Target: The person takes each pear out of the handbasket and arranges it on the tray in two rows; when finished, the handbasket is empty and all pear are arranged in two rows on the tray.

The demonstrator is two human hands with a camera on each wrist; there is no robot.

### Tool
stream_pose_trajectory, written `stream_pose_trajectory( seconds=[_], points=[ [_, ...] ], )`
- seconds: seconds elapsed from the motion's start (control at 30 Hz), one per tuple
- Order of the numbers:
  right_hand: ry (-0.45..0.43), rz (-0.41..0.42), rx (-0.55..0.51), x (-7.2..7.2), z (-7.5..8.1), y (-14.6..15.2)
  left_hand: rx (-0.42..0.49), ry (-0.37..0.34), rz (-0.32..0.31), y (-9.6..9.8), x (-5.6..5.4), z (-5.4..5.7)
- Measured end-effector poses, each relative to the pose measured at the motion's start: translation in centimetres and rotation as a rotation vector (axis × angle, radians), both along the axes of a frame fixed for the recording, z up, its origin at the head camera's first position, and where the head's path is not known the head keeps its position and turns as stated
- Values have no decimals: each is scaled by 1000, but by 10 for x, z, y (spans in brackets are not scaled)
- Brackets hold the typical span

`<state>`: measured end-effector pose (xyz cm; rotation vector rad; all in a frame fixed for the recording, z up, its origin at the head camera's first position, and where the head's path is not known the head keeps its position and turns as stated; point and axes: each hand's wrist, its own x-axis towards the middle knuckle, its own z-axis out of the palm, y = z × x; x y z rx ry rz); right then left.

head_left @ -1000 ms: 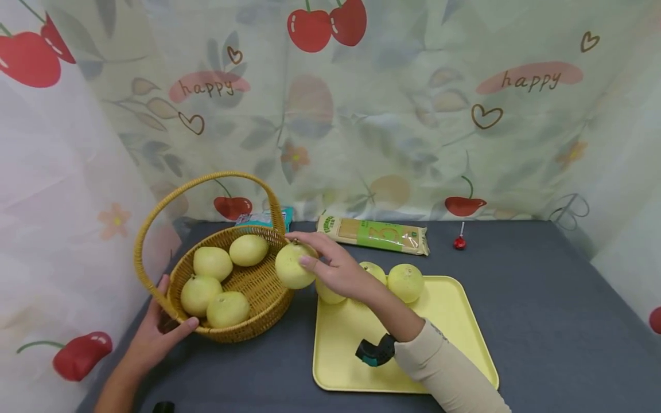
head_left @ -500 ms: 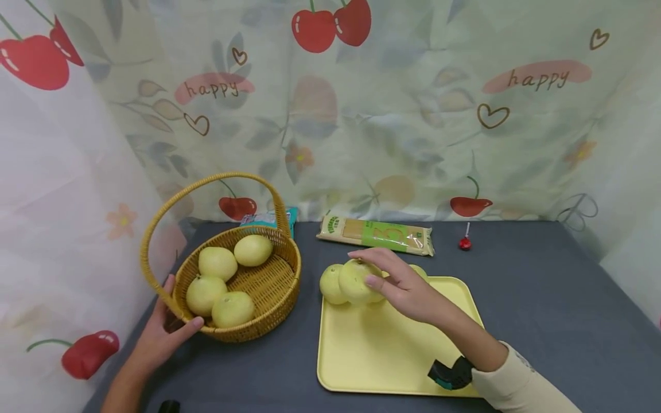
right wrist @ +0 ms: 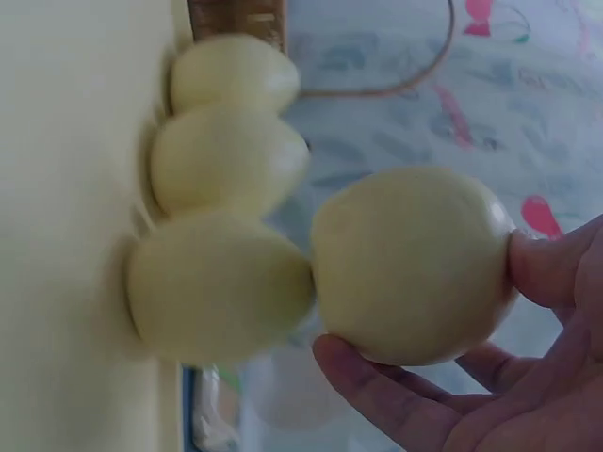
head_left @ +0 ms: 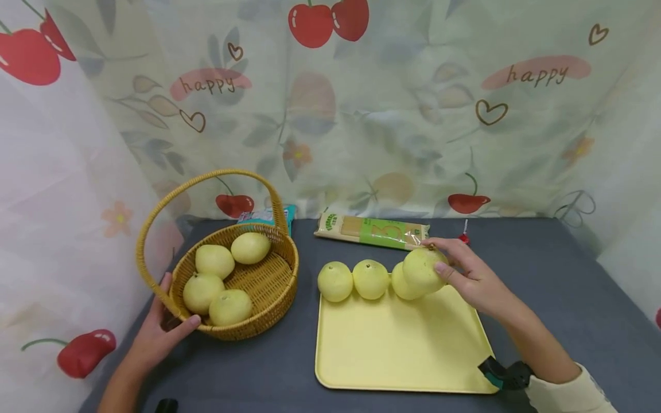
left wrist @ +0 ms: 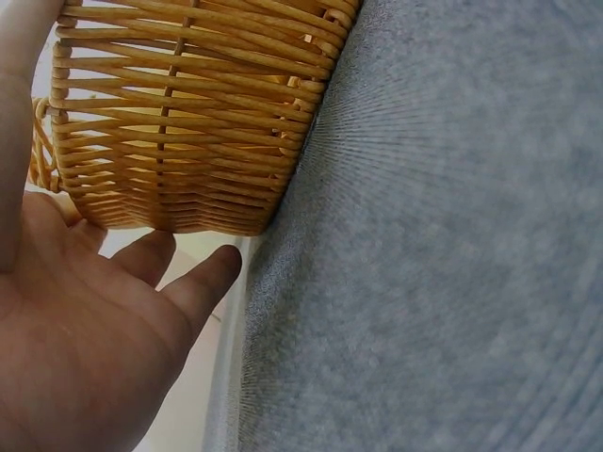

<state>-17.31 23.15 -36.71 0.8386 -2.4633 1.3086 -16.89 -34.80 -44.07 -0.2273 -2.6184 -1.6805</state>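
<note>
My right hand holds a round pale yellow pear above the back right of a yellow tray. In the right wrist view, thumb and fingers are around this pear, close to another pear that rests on the tray. Three pears stand in a row along the tray's back edge, the left one at its corner. My left hand holds the near left side of a wicker basket, thumb at the rim and fingers along the outer wall. Several pears lie inside, mostly on the left.
Behind the tray lies a noodle packet. A blue packet is partly hidden behind the basket, whose tall handle arches above it. A red lollipop lies at the back right. Printed cloth hangs behind the dark table.
My right hand has carried the pear from the basket's right rim rightward, over the row, to the tray's back right. The left hand stays at the basket.
</note>
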Motion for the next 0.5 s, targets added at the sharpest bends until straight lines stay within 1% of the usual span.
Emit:
stream_pose_trajectory(
  seconds=[0.17,0.27,0.33,0.43,0.5],
  points=[
    [-33,-83,16,-3,5,22,-23,-13,-2,-2,-4,1],
    [-67,-116,30,-6,3,31,-31,-15,-3,-2,-5,1],
    [-112,-122,49,-10,0,35,-26,-9,1,-1,-4,2],
    [-192,-106,69,-17,-7,39,-17,-7,3,0,-1,2],
    [-229,-96,88,-21,-13,42,-16,-7,6,0,0,1]
  ],
)
